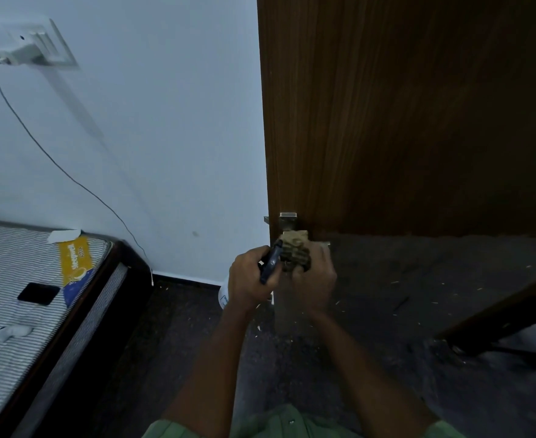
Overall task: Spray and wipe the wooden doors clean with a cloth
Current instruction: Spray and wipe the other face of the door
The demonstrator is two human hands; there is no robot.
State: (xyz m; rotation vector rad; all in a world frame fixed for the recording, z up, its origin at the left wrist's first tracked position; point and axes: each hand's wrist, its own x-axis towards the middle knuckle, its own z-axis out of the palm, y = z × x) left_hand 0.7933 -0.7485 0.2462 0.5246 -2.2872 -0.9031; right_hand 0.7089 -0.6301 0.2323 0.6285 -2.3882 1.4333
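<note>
A tall brown wooden door [402, 115] fills the upper right, with its free edge toward the white wall. A metal handle plate [288, 220] sits low on that edge. My left hand [249, 279] grips a spray bottle by its dark blue trigger head [271, 263]; the white bottle body [224, 295] shows below my wrist. My right hand [314, 276] holds a crumpled tan cloth [295, 248] against the door's edge, just under the handle plate. The lever itself is hidden behind the cloth and my fingers.
A striped mattress [23, 295] on a dark bed frame stands at the left, with a black phone [38, 294] lying on it. A charger [20, 49] is plugged into the white wall, its cable hanging down. Dark furniture [507, 324] stands at the right on a speckled, littered floor.
</note>
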